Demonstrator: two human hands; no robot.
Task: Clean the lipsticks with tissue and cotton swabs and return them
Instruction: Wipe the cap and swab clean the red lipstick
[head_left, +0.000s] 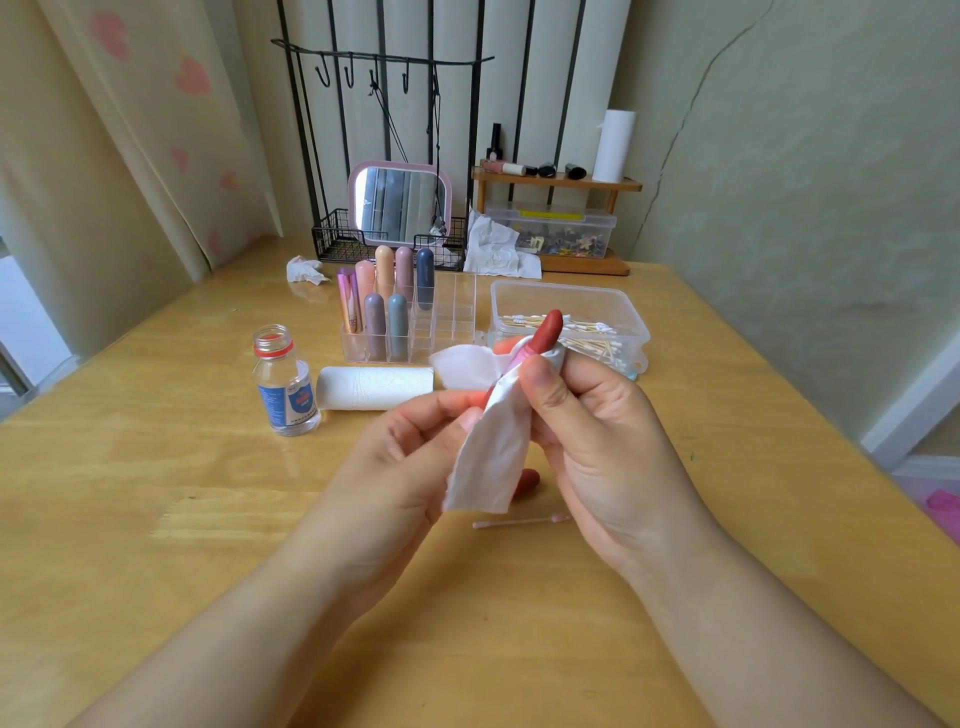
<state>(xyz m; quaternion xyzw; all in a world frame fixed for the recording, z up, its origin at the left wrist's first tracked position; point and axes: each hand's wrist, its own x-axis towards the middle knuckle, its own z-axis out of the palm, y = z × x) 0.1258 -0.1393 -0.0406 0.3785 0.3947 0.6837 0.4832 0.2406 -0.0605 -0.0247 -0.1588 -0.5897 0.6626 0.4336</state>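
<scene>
White tissue (493, 447) is pinched in my left hand (400, 457) and wrapped round the red lipstick (549, 328) squeezed in my right hand (597, 431), so I think I'm mid-wipe, with seven lipsticks (387, 304) waiting at eleven o'clock in their clear holder (447, 332).

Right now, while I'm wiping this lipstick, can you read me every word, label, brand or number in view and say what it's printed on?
No text here can be read.
Bottle: blue and white label with print, too small and blurred to read.
Pink metallic lipstick in the clear organizer: lettering near its base, too blurred to read.
Lidded storage box under the shelf: yellow strip on its lid, no text legible.
</scene>
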